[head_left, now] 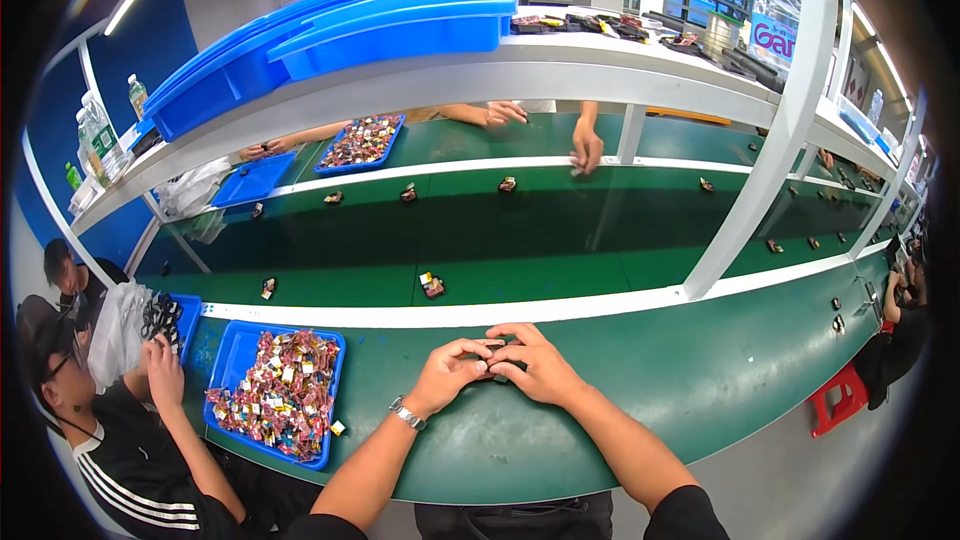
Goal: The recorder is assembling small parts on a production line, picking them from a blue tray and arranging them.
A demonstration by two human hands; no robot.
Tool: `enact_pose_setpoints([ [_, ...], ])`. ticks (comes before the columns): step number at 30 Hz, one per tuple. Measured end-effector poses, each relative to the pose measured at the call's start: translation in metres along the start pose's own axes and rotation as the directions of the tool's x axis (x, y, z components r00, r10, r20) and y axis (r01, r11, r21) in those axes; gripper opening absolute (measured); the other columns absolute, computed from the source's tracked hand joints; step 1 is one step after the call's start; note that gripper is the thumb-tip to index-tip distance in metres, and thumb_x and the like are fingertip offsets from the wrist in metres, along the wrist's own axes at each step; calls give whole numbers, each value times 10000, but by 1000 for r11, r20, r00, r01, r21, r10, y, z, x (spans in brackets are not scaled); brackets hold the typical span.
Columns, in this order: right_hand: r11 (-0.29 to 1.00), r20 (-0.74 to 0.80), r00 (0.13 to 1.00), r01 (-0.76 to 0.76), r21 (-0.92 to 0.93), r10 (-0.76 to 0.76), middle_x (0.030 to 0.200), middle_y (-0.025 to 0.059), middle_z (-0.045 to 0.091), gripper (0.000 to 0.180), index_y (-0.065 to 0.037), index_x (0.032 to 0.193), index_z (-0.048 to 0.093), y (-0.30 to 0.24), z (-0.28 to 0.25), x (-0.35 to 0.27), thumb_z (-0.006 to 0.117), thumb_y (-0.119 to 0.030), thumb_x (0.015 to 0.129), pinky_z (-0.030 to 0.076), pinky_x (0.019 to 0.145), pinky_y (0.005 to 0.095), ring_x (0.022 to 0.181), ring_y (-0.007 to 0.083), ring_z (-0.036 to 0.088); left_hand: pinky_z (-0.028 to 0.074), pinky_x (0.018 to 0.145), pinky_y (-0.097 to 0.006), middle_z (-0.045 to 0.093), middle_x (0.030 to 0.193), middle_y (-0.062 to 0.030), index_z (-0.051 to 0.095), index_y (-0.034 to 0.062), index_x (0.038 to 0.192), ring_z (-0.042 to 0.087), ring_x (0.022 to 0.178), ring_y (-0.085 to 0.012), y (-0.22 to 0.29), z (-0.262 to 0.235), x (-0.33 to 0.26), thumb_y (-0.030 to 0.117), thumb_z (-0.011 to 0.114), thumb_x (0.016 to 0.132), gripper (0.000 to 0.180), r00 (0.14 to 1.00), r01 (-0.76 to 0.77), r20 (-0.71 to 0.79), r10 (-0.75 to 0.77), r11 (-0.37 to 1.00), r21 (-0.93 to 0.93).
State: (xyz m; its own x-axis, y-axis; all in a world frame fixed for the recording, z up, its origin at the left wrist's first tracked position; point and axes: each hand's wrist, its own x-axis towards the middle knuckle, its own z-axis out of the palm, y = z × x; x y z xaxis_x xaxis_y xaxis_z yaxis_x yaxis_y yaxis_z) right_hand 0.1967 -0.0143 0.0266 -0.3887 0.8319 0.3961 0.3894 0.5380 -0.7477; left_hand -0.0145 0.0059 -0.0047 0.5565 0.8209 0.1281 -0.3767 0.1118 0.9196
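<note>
**Can barely make out what's being held here**

So the left hand (450,377) and right hand (534,365) meet over the near green worktop (610,435), fingers curled in, tips almost together, both pinching a small dark part (491,361). Trouble is, the fingers cover most of it, so its full shape is anyone's guess, and I can't tell whether it touches the surface below. Black sleeves (688,515) get chopped off by the lower edge.

To the left there's a blue tray (338,365), shallow and smooth plastic, piled with crinkly-looking little pieces (272,395) in pinkish red, white and yellow. They're too jumbled to pick apart. Beyond the white rail, the dark green belt (570,270) is flat and glossy, with small chunky parts (432,285) dotted along it. A slanted white post (750,160) blocks a strip of it.

The white shelf (560,75) hides the people opposite, just forearms and hands (588,145) poking out underneath. Metal link watch (407,413) on the left wrist, wrinkly clear bag (108,325) by the co-worker (150,455) at left.
</note>
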Motion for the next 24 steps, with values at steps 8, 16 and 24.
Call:
enact_pose_setpoints([
  [8,990,-19,998,66,124,-64,1276,96,577,124,-86,977,731,7,-2,1,700,-102,858,466,998,394,1209,269,532,560,955,-391,571,1247,-125,564,-5,1032,617,1095,-216,1,-2,-1,48,585,970,84,999,48,18,-47,995,-86],
  [16,988,-2,1000,11,152,-11,1289,93,573,148,-72,1008,718,6,-2,0,688,-137,879,429,1027,399,1242,277,508,561,938,-356,580,1193,-82,521,41,1047,614,1068,-170,0,0,0,95,550,1000,77,997,76,-16,-76,997,-16],
  [24,993,-68,998,19,118,-11,1241,78,601,140,-75,978,730,3,3,1,709,-121,847,462,990,386,1192,268,540,547,943,-349,581,1182,-80,503,41,1073,607,1079,-166,1,3,-2,79,500,1015,70,992,101,-90,-93,990,94],
])
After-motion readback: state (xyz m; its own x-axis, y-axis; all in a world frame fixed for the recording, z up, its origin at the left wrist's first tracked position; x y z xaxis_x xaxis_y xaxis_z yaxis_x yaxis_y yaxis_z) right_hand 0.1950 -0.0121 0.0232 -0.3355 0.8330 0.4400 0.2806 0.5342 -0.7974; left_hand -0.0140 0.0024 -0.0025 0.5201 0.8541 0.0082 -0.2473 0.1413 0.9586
